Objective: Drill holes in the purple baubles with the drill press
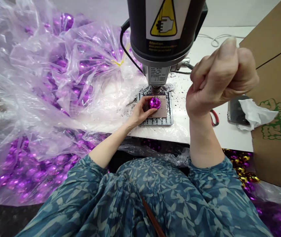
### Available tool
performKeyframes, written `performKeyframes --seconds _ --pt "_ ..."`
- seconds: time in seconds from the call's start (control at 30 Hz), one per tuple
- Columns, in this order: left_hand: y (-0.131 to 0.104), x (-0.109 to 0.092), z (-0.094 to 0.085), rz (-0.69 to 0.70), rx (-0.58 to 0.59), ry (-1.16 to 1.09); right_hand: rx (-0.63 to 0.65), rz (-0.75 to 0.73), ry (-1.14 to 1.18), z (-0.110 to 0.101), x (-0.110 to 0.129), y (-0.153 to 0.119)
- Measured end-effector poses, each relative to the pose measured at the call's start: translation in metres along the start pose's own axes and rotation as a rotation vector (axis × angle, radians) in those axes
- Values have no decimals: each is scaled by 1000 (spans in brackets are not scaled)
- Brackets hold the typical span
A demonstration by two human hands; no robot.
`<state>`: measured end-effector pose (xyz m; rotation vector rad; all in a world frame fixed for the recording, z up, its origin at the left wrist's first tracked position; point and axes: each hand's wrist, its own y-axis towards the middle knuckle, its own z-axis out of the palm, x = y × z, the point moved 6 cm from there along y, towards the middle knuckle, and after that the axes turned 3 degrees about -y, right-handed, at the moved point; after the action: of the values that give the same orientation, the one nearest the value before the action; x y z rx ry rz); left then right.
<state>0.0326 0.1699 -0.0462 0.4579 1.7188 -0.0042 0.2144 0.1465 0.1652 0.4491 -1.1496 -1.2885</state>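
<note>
My right fist (222, 77) is closed, raised right of the drill press (166, 36); can't tell what's inside. Left thumb and fingers (140, 112) partly open, pinching the purple disc (154, 103) on the brown board (161, 112), under the drill. Plastic bag (88, 82) crowds left; bare white tabletop (225, 135) right, up to the cardboard box (275, 98).

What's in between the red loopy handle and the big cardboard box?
A dark, flat thing like a phone, with crumpled white tissue partly over it, lies between the red handle and cardboard box in the head view.
</note>
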Motion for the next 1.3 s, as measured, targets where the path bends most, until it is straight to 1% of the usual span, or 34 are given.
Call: performKeyframes --seconds 0.13,0.27,0.43,0.53,0.63,0.73,0.83,0.9,0.97,1.03,1.07,1.13,1.17,1.23,1.27,1.3 --pt "0 1 0 15 0 0 -21 -1 10 -6 0 -5" --pt "1 4 -1 -9 1 1 31 23 17 -15 -6 -14" --pt "1 3 -1 -20 5 -1 -10 -39 -62 -29 -19 -26" --pt "1 3 -1 -19 2 -4 -3 -31 -126 -29 -28 -28" --pt "1 2 -1 -3 -1 0 37 -2 -186 -27 -35 -30" --pt "0 0 0 20 -9 -4 67 1 -201 -30 -33 -36" --pt "-1 0 0 10 -8 -6 71 -22 -184 -34 -24 -45" --pt "0 1 1 -2 -6 -6 66 -33 -179 -32 -18 -45" --pt "1 2 1 -6 -4 -10 51 -33 -180 -24 -11 -35" --pt "2 3 2 -7 -9 -10 27 -17 -174 -10 -5 -16" --pt "1 3 2 -4 -27 -4 13 -8 -167 -3 -3 -4" --pt "-6 0 1 15 -110 37 -10 21 -116 11 -2 19" --pt "-14 -2 1 31 -166 73 -4 40 -107 18 -3 29" --pt "-38 -10 3 99 -261 163 13 73 -100 26 -8 41" --pt "-55 -14 7 153 -278 204 14 82 -94 28 -11 44" --pt "-72 -19 13 216 -261 238 13 92 -78 29 -14 45"
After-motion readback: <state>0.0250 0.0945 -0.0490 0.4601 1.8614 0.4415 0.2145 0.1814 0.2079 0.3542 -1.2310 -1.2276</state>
